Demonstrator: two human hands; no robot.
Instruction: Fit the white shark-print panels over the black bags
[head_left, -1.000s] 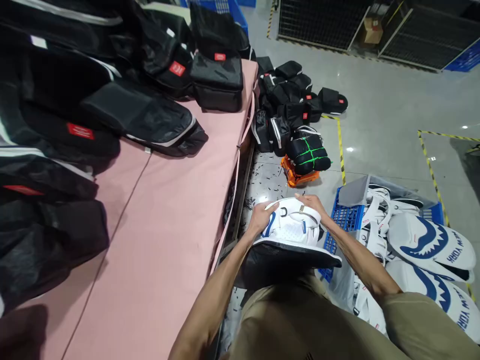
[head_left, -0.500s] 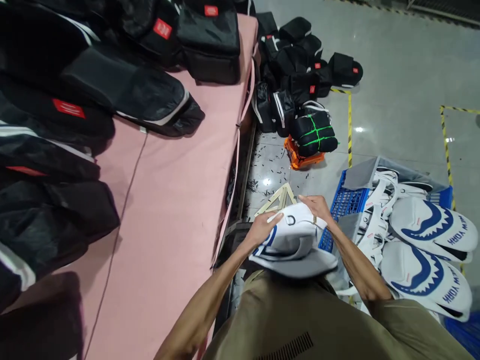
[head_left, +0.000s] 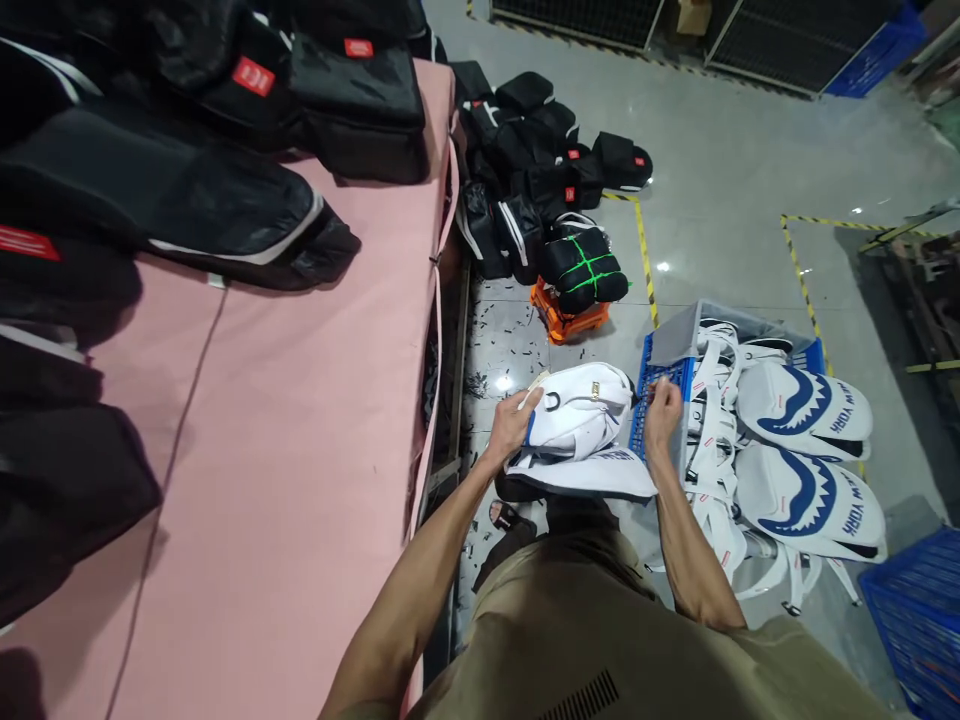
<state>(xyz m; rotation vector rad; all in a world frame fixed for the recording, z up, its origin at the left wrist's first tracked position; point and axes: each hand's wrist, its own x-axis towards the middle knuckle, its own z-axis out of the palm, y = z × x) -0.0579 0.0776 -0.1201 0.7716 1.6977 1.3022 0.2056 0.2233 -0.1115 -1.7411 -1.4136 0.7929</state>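
In front of my body is a white backpack [head_left: 581, 412] with blue trim, a dark D-shaped ring and a small gold-coloured piece near its top edge. My left hand [head_left: 514, 425] grips its left side, thumb on top. Dark lettering shows in part on its lower panel. My right hand [head_left: 663, 412] is off the bag, a little to its right, with fingers curled closed beside the blue crate [head_left: 660, 375]. Whatever those fingers may hold is too small to make out.
Several white backpacks [head_left: 814, 410] with blue toothed prints and straps fill the lined crate at right. A pink-covered table [head_left: 300, 430] carries black bags [head_left: 367, 110]. More black bags [head_left: 551, 190] lie on the floor beyond, some near an orange stool [head_left: 562, 318].
My right hand has let go of the backpack and moved right. The backpack has tipped, so its lower panel and lettering show. The view has swung to the right.
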